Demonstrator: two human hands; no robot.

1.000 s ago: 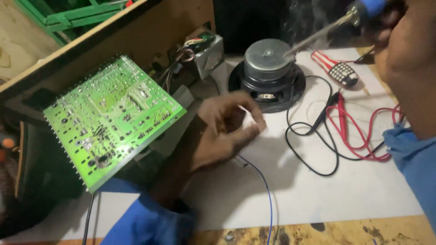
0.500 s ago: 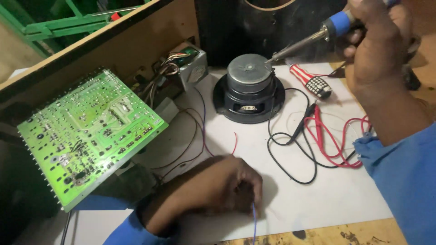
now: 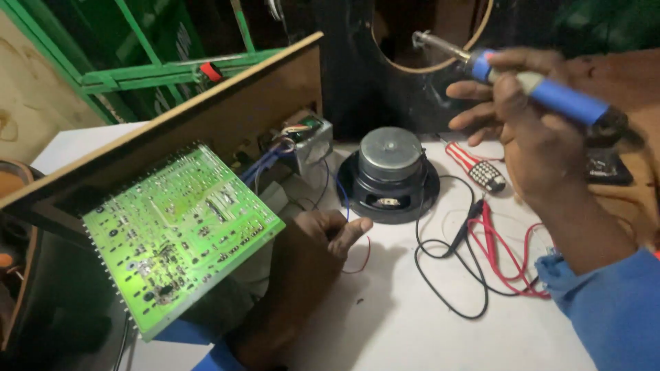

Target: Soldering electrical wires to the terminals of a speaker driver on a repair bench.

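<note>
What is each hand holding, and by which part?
The right hand grips the soldering iron by its blue handle. The left hand pinches a thin blue wire near its lower end.

Electronics repair workshop (cluttered): circuit board (image 3: 180,233); soldering iron (image 3: 529,86); speaker (image 3: 389,175).

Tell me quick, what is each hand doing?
Left hand: closed, pinching a thin blue wire.
Right hand: closed around a blue soldering iron, raised above the table.

One head-worn camera only, so no shared overlap. It looks steeply down and forward from close range over the white-topped table (image 3: 426,330), the green printed circuit board (image 3: 180,230) lower left, the round black speaker driver (image 3: 389,175) mid-frame.
</note>
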